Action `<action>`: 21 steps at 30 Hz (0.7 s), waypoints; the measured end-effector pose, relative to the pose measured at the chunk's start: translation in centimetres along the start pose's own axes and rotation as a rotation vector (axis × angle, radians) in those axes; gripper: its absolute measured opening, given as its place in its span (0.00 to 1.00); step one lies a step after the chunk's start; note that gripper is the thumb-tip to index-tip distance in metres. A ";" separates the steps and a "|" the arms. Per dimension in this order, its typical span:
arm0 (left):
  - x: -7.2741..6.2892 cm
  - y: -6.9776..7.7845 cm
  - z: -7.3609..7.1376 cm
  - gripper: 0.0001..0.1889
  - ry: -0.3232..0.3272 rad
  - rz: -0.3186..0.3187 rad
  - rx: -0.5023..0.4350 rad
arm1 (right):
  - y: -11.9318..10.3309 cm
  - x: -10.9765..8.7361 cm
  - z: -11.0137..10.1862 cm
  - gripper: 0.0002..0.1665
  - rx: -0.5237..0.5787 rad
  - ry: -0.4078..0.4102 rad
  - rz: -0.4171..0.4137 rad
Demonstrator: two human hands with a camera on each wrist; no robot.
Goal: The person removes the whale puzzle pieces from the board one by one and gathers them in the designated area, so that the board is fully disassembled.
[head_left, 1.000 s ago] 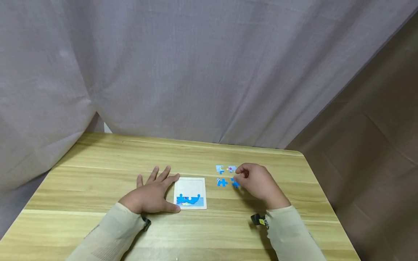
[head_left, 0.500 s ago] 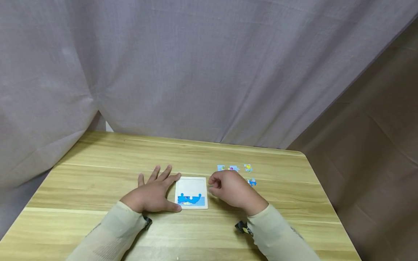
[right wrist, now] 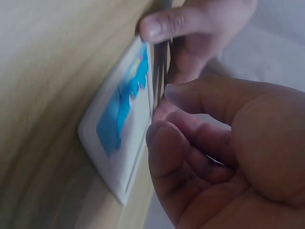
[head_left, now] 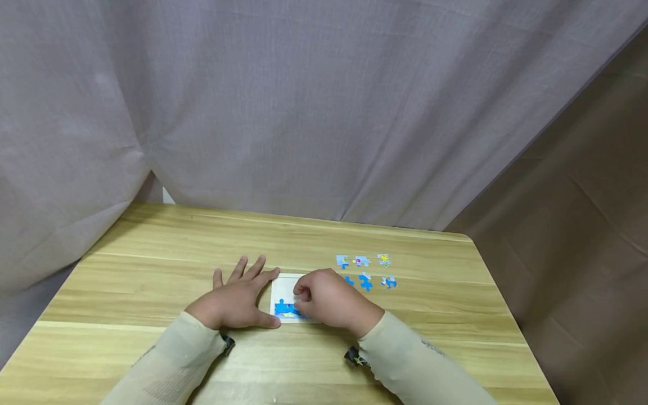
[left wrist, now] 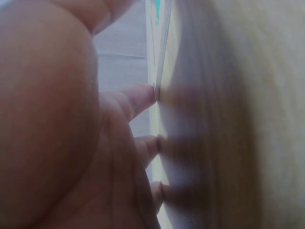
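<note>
My left hand (head_left: 238, 304) lies spread on the table, its thumb and index finger touching the left side of a square white puzzle tray (head_left: 275, 284). A blue whale picture made of jigsaw pieces (right wrist: 112, 119) fills one side of the tray, and the rest shows bare white. My right hand (head_left: 324, 298) hovers over the tray's right part and hides it in the head view. Its fingers are loosely bent, and the right wrist view shows a gap between thumb and index fingertip with nothing in it.
Several loose jigsaw pieces lie right of the tray in two rows, among them one with a yellow sun (head_left: 383, 260) and a blue one (head_left: 365, 282). The wooden table (head_left: 202, 236) ends at a grey curtain (head_left: 304, 140) behind.
My right hand has moved left from the loose pieces to above the tray, uncovering those pieces. The left hand has stayed at the tray's left side.
</note>
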State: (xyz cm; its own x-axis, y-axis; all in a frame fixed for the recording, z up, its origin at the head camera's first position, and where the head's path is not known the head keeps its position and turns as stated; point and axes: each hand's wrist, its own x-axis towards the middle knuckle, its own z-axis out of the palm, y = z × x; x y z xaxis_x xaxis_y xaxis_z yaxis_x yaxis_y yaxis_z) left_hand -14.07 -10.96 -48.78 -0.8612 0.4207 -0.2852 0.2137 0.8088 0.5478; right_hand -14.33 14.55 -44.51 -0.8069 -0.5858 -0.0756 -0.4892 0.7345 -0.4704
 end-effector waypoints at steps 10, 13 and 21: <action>-0.1 0.2 -0.1 0.62 -0.010 0.010 -0.007 | -1.6 1.4 1.3 0.05 -0.061 -0.025 0.001; -0.1 0.2 -0.1 0.62 -0.006 0.014 -0.010 | -1.8 1.7 1.7 0.05 -0.073 -0.043 0.027; -0.1 0.0 0.0 0.62 -0.005 0.012 -0.007 | -2.3 2.4 2.5 0.08 -0.168 -0.078 0.058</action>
State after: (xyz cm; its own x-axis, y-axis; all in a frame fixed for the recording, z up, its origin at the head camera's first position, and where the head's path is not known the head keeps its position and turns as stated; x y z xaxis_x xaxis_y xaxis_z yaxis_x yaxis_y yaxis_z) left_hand -14.04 -11.03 -48.75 -0.8564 0.4323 -0.2823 0.2205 0.8007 0.5570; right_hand -14.28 10.60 -45.76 -0.8106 -0.5605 -0.1695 -0.4958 0.8110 -0.3105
